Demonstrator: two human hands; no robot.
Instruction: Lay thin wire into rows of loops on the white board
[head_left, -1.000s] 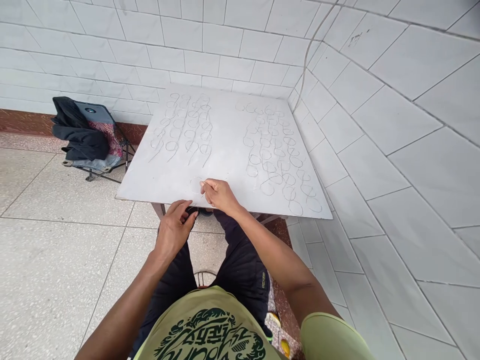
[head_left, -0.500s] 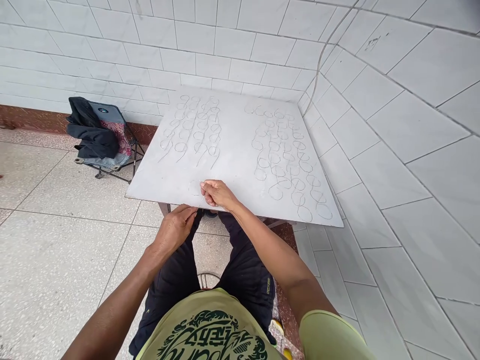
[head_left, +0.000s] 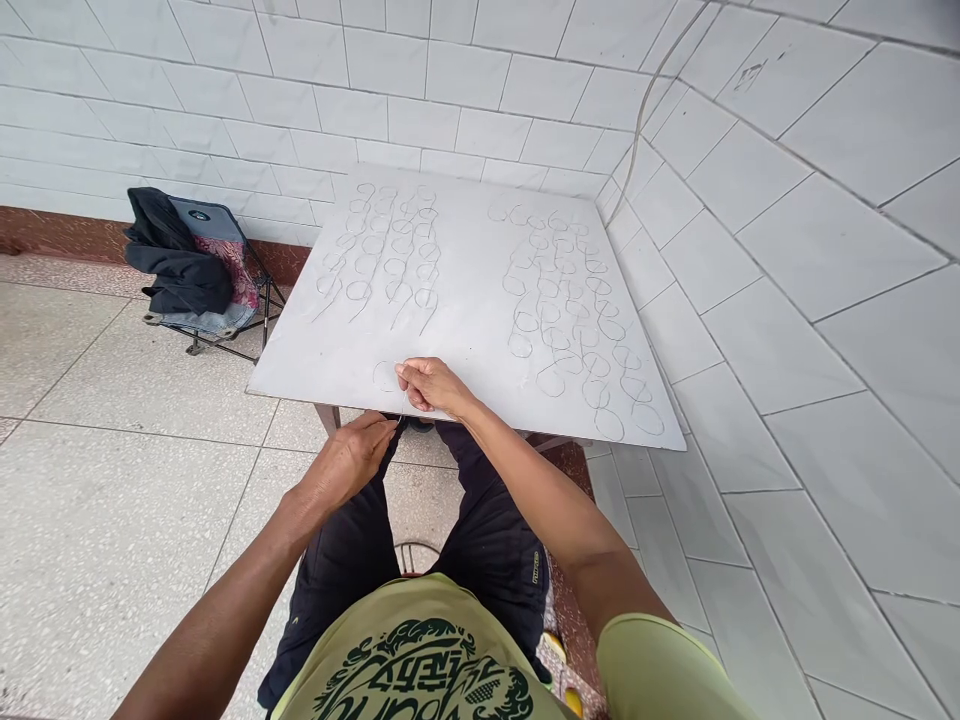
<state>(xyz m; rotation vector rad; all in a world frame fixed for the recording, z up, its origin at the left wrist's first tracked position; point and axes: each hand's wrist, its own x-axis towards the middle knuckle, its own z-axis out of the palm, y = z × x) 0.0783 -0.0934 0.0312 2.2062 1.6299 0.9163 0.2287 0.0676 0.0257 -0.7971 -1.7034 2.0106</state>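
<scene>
A white board (head_left: 465,300) lies flat in front of me, covered with two groups of thin clear line loops (head_left: 570,310). My right hand (head_left: 431,386) rests on the board's near edge, fingers pinched on a thin line next to a fresh loop (head_left: 386,376). Just below the edge, my left hand (head_left: 352,460) is closed, pinching the same line (head_left: 403,405), which runs taut between the two hands.
A folding chair (head_left: 199,270) with dark clothes on it stands at the left by the tiled wall. A white tiled wall (head_left: 787,250) runs close along the board's right side. A thin cable (head_left: 637,120) hangs down the wall corner. Speckled floor tiles lie to the left.
My left hand has moved slightly down and left, away from the board's edge, and the line now shows taut between the hands. The right hand stays pinched at the edge.
</scene>
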